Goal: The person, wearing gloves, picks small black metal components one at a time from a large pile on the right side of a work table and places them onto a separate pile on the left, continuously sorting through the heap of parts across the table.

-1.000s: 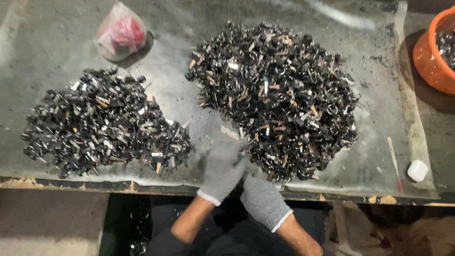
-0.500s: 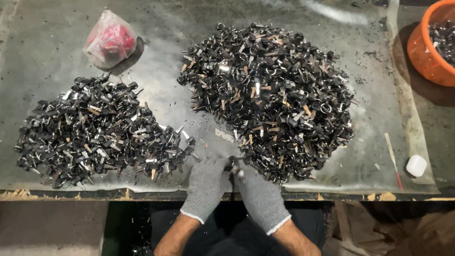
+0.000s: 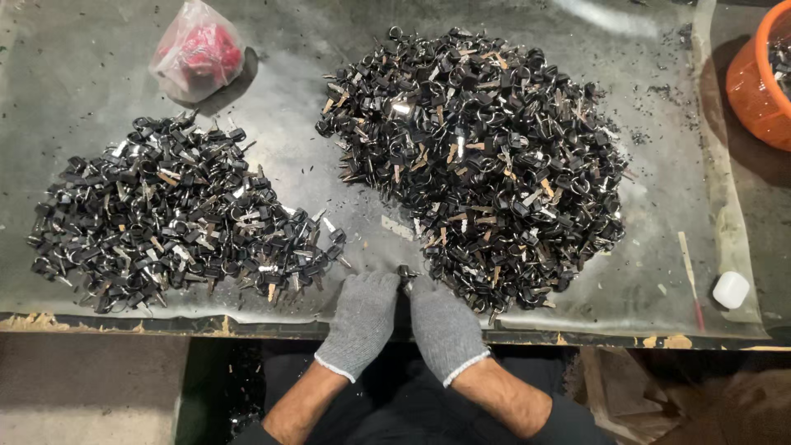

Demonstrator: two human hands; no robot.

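My gloves are grey knit with white cuffs, on my left hand and my right hand. The small part between them is black. Both heaps, the big pile and the smaller pile, are black flecked with silver and tan. The table is dull grey-green, the bag clear over red, the tub orange, the cap white.

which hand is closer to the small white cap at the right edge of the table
Right. The right hand is at the table's near edge, nearer the white cap, though still apart from it. The left hand sits on the far side of the right hand.
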